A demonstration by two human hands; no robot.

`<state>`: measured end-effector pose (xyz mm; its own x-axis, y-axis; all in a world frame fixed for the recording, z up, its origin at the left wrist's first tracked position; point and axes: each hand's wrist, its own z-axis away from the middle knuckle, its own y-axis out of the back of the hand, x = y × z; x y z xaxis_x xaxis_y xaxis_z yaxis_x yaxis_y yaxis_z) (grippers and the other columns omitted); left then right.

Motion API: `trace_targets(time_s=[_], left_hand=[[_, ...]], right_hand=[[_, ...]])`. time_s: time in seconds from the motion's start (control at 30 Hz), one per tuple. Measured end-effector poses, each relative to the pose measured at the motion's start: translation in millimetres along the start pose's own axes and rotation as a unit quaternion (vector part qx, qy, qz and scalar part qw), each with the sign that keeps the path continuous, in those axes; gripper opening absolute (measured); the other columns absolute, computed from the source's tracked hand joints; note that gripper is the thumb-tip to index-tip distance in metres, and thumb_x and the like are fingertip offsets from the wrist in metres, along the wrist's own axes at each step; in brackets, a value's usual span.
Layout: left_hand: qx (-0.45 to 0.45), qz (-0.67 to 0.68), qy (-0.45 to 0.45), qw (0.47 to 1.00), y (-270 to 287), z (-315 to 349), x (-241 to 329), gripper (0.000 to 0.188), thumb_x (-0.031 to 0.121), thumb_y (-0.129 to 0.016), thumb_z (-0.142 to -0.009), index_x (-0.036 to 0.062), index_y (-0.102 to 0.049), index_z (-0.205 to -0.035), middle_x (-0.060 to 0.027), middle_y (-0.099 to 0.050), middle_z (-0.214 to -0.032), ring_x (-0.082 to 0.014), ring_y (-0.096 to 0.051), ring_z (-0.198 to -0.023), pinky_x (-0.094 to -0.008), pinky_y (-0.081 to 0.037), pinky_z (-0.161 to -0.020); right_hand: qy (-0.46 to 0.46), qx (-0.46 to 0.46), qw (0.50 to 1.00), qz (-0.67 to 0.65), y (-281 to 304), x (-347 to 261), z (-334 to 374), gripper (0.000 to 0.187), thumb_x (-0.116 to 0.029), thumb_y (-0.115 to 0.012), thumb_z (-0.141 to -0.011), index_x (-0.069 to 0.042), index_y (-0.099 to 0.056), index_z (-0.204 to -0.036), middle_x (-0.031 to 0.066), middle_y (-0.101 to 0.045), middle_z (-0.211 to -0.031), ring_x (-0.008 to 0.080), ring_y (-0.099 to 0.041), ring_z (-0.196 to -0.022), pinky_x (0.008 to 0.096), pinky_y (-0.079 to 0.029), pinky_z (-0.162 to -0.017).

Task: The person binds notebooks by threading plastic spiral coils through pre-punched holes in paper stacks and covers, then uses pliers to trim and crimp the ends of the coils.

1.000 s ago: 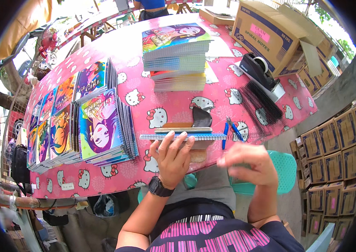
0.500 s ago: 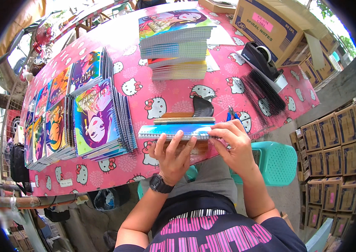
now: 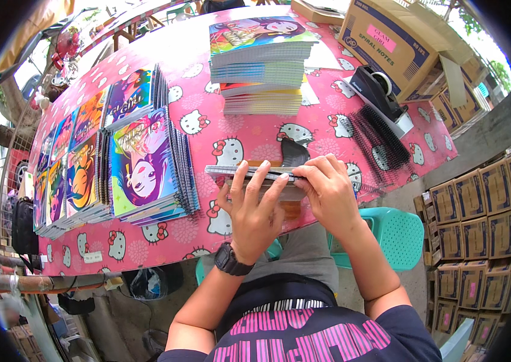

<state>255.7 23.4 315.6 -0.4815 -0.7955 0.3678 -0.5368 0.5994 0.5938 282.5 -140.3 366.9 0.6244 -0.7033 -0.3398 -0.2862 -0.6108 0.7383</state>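
A: Head view, centre. Where do we find the notebook, & what's the grip?

B: The notebook (image 3: pixel 218 171) stands nearly edge-on to us at the near side of the pink table (image 3: pixel 134 260), approx. mid-width, bound edge up. Our left hand (image 3: pixel 254 202) is closed on it, fingers spread over the top edge; thumb mostly hidden. Our right hand (image 3: pixel 329 193) pinches its R end, thumb vs. fingertips; wire, paper or both, we can't tell.

A: And adj. items?

B: Just beyond, a black curved piece (image 3: pixel 295 154); below, part of a brown block (image 3: pixel 291 210). Farther back, a tall stack of pads (image 3: pixel 261 69); to the L, rows of bound notebooks (image 3: pixel 140 163); to the R, black coils (image 3: pixel 383 142), then a tape dispenser (image 3: pixel 373 90) & a carton (image 3: pixel 388 51).

A: Handling, in our est.?

B: Prob. light; fairly stiff along the bound edge, floppier toward the loose edges. Glossy cover, so likely a bit slippery. Wire end looks the fragile pt., i.e. easily bent or snagged.

A: Best hold?

B: We'd take the body flat btwn. L fingers & thumb, mid-length, close under the binding, & use R fingertips only at the end.
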Motion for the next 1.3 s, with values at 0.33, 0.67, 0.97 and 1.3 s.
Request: trace_targets(time_s=[0.33,0.67,0.97,1.3], left_hand=[[0.02,0.001,0.009,1.0,0.5,-11.4,-1.6,0.027,0.011,-0.065,-0.08,0.0214,-0.069,-0.104,-0.0014,-0.062,-0.122,-0.0261,-0.05,-0.124,-0.0474,-0.024,-0.101],[0.038,-0.052,-0.033,0.997,-2.3,-19.4,-1.2,0.024,0.009,-0.07,-0.078,0.02,-0.071,-0.099,-0.0011,-0.064,-0.118,-0.0257,-0.052,-0.121,-0.0442,-0.027,-0.098],[0.0,-0.052,0.051,0.997,7.5,-4.4,14.4,0.032,0.013,-0.07,-0.072,0.0193,-0.067,-0.104,-0.0001,-0.055,-0.101,-0.0207,-0.049,-0.102,-0.0418,-0.028,-0.085],[-0.076,0.013,0.068,0.995,20.8,-22.7,16.6,0.028,0.019,-0.073,-0.07,0.0147,-0.068,-0.097,0.0002,-0.053,-0.094,-0.0188,-0.049,-0.096,-0.0426,-0.026,-0.083]], right_hand=[[0.014,-0.055,0.998,0.012,4.4,5.1,-3.9,0.024,-0.005,-0.067,-0.076,-0.004,-0.062,-0.1,0.009,-0.061,-0.095,0.0285,-0.056,-0.095,0.0409,-0.043,-0.083],[-0.025,-0.035,0.997,-0.057,4.4,11.3,-16.8,0.018,-0.001,-0.068,-0.072,-0.005,-0.062,-0.089,0.0092,-0.059,-0.088,0.0313,-0.057,-0.089,0.0429,-0.047,-0.078],[-0.022,-0.044,0.998,-0.043,5.6,-0.3,-1.9,0.025,0.005,-0.067,-0.066,-0.005,-0.06,-0.087,0.0089,-0.057,-0.087,0.0309,-0.056,-0.088,0.0411,-0.047,-0.078],[-0.044,0.008,0.997,-0.056,-1.7,-6.5,3.0,0.024,0.007,-0.066,-0.066,-0.004,-0.06,-0.086,0.0101,-0.055,-0.084,0.0317,-0.054,-0.086,0.0424,-0.046,-0.077]])
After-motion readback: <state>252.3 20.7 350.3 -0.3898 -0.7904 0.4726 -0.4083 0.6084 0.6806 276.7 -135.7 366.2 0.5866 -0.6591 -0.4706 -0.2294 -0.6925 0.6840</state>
